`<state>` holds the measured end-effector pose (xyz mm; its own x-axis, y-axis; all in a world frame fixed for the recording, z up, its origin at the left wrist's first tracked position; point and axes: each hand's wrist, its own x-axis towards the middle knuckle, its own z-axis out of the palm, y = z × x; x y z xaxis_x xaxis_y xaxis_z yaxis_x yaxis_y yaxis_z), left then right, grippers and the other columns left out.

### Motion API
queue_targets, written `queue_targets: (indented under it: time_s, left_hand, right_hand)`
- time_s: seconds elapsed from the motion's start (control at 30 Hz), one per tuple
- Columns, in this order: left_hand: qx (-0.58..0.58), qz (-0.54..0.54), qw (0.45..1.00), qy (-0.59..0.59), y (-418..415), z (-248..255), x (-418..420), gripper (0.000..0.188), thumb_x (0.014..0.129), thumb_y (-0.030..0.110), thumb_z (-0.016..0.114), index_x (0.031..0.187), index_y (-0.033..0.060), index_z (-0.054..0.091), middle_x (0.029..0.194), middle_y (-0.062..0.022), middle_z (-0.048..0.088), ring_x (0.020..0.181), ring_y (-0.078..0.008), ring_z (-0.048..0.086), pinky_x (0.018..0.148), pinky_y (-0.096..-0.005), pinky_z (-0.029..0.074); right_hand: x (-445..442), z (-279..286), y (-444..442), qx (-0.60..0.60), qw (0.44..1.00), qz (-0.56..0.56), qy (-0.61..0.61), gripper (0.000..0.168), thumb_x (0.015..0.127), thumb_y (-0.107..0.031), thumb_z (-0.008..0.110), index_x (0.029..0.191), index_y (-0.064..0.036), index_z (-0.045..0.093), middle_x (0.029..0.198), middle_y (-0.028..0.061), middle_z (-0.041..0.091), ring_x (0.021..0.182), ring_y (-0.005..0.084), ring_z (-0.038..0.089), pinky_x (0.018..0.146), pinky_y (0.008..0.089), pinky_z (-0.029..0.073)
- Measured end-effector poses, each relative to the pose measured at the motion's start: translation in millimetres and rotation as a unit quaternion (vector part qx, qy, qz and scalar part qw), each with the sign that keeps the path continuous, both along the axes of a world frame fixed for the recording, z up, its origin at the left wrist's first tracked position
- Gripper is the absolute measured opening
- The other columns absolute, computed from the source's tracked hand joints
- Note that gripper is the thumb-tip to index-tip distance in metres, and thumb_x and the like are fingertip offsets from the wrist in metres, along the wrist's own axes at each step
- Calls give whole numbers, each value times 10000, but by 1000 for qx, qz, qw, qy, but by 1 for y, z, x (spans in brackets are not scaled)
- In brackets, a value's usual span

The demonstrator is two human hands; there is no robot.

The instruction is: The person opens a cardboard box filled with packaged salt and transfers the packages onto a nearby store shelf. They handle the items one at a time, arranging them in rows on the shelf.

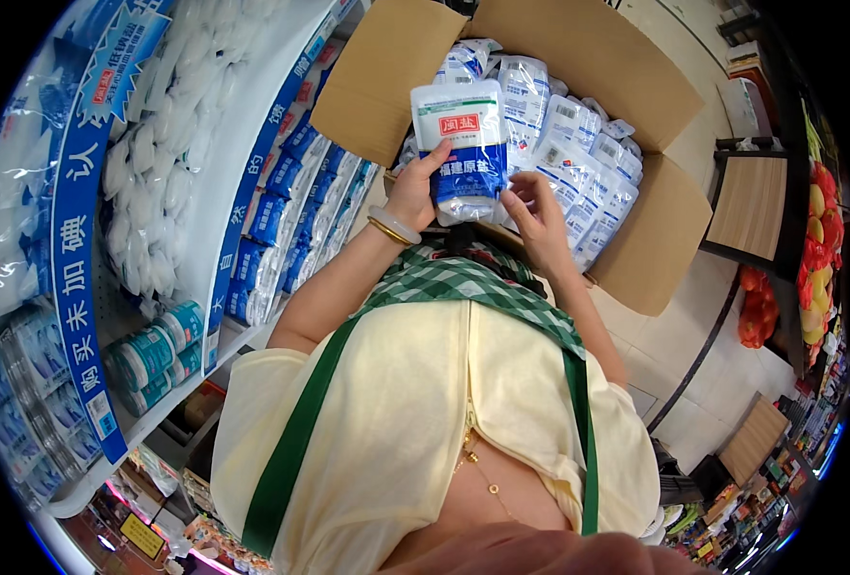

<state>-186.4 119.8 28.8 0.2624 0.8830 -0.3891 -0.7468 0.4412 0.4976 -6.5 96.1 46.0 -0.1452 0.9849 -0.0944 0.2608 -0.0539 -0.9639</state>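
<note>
My left hand, with bangles at its wrist, grips the left edge of a white and blue plastic bag of salt, its thumb on the front. The bag stands upright with its printed front towards me. At its lower right corner is my right hand, thumb and fingers bent close together; whether they pinch the bag's edge I cannot tell. Behind both hands an open cardboard box holds many similar bags, several lying with their backs up.
At the left are store shelves with stacked blue and white salt bags, white pouches and green-labelled tubs. The box's flaps stick outward. A wood-topped stand and produce in red nets are at the right.
</note>
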Motion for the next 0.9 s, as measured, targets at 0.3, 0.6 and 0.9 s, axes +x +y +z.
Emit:
queue_targets:
  time_s: [0.3, 0.6, 0.9]
  left_hand:
    - [107, 36, 982, 153, 8, 1, -14, 324, 917, 253, 471, 1169, 52, 502, 1022, -36, 594, 951, -123, 553, 824, -249, 439]
    - [491, -84, 594, 632, 2, 0, -33, 235, 732, 204, 667, 923, 72, 635, 951, -85, 595, 964, -256, 529, 895, -371, 380]
    - [567, -151, 482, 650, -3, -5, -16, 104, 724, 102, 619, 776, 59, 540, 746, -75, 546, 804, -246, 548, 977, -441, 301]
  right_hand:
    - [14, -6, -3, -217, 958, -8, 185, 267, 801, -299, 616, 770, -33, 618, 611, 21, 555, 548, 81, 484, 511, 202, 331]
    - [118, -18, 19, -152, 952, -131, -231, 396, 823, -418, 556, 668, -54, 544, 551, 59, 540, 500, 167, 527, 484, 262, 392]
    - [53, -11, 9, 92, 975, 26, -200, 167, 779, -165, 646, 846, -37, 563, 803, 101, 597, 694, 217, 592, 606, 304, 475]
